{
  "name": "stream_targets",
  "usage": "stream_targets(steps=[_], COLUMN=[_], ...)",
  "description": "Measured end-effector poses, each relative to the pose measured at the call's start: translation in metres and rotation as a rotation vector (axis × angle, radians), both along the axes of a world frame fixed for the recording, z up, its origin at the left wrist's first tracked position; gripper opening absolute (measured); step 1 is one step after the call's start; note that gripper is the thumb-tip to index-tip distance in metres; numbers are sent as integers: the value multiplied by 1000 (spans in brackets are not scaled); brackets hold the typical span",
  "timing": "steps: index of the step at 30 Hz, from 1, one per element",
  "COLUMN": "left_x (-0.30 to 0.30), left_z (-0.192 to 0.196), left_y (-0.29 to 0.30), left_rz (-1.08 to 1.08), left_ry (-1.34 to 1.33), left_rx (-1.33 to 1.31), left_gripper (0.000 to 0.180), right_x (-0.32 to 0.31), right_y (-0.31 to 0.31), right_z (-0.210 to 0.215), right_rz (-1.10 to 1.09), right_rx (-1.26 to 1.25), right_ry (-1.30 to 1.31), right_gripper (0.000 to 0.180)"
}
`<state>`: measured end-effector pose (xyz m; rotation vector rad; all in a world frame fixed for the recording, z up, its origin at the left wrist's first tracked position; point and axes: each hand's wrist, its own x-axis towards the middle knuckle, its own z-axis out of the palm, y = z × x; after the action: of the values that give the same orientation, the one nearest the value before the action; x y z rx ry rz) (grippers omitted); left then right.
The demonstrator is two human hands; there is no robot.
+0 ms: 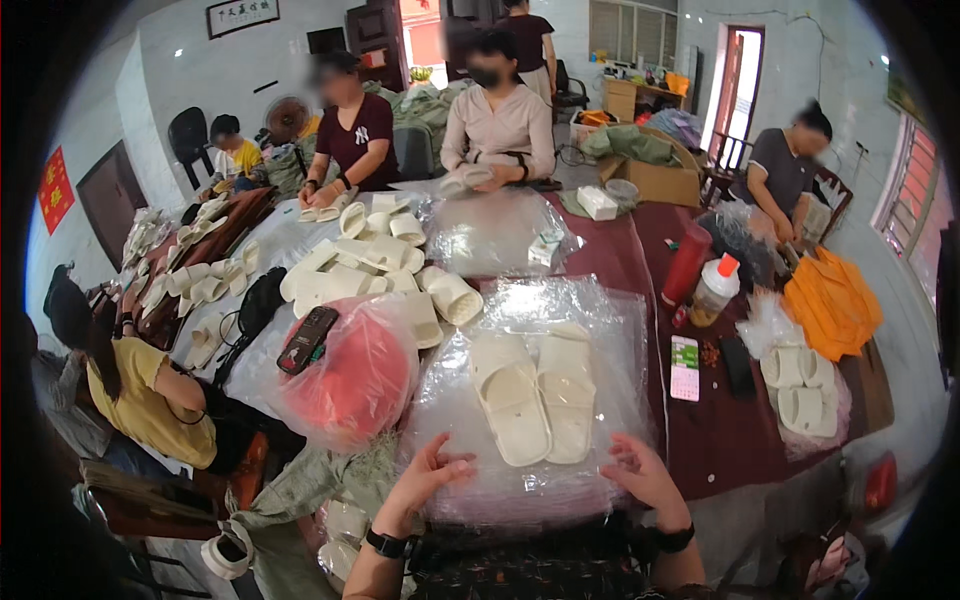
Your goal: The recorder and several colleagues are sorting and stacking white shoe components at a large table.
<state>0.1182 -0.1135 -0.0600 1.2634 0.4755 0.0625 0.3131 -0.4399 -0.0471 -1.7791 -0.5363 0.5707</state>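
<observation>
A pair of cream slide slippers lies side by side, straps at the far end, on a stack of clear plastic bags in front of me. Whether the pair is inside the top bag I cannot tell. My left hand hovers at the near left of the slippers, fingers apart and holding nothing. On the other side, my right hand is also open, its fingers curved toward the right slipper. Neither hand visibly touches the slippers.
Left of the bags sits a red bundle in clear plastic with a black handheld device on top. Beyond is a heap of cream slippers. A phone, a bottle and an orange bag lie to the right. Several co-workers sit around.
</observation>
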Motion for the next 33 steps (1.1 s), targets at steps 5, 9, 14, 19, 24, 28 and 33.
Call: stream_targets(steps=[5,9,14,19,24,28,33], left_x=[-1,6,34,52,47,45,36], left_z=[3,2,15,-33,-32,-23,-7], left_y=[7,6,-4,3,4,1,0], left_rz=[36,31,-12,-110,-93,-52,-39], left_ry=[72,56,115,11,-9,-39,63], left_rx=[-38,-71,-93,-28,-179,-291,-154], left_gripper=[67,60,56,49,43,48,56], right_x=[1,-8,-21,-15,-6,4,23], right_y=[-6,-7,-3,-11,-48,-50,-17], right_z=[15,29,31,5,-38,-26,-11], right_rz=[117,34,-238,-355,-60,-338,-358], right_rx=[-73,54,252,424,339,180,232], right_ry=[155,247,362,473,114,137,68], right_gripper=[47,38,37,27,50,42,31])
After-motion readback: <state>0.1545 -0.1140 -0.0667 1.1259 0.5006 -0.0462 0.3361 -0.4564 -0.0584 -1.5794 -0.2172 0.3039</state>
